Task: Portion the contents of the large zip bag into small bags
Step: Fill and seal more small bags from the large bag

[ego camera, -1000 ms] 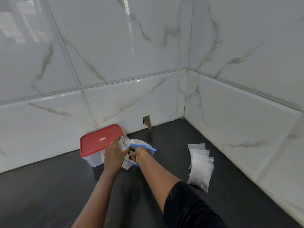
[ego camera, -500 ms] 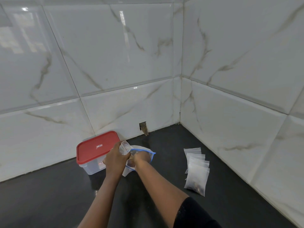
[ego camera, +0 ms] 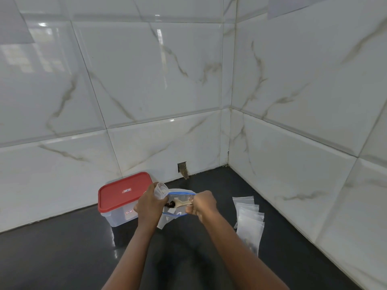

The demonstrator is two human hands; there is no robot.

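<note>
A large clear zip bag [ego camera: 178, 213] with a blue zip rim stands open on the dark counter between my hands. My left hand [ego camera: 149, 207] grips a small clear bag [ego camera: 160, 190] with its mouth held open, right at the large bag's left rim. My right hand [ego camera: 202, 205] holds a pale spoon [ego camera: 181, 203] that carries a dark brown clump at its tip, over the large bag's mouth and pointing toward the small bag. A row of small bags [ego camera: 249, 222] lies overlapped on the counter to the right; the nearest one has dark bits inside.
A clear plastic box with a red lid [ego camera: 123, 195] stands just left of my left hand, against the back wall. White marble-look tiled walls meet in a corner behind and to the right. A small chipped hole [ego camera: 182, 168] shows in the back tile.
My right hand has drawn the spoon up out of the large bag with a dark clump on it. The left hand has kept the small bag in place. The camera has tilted slightly.
</note>
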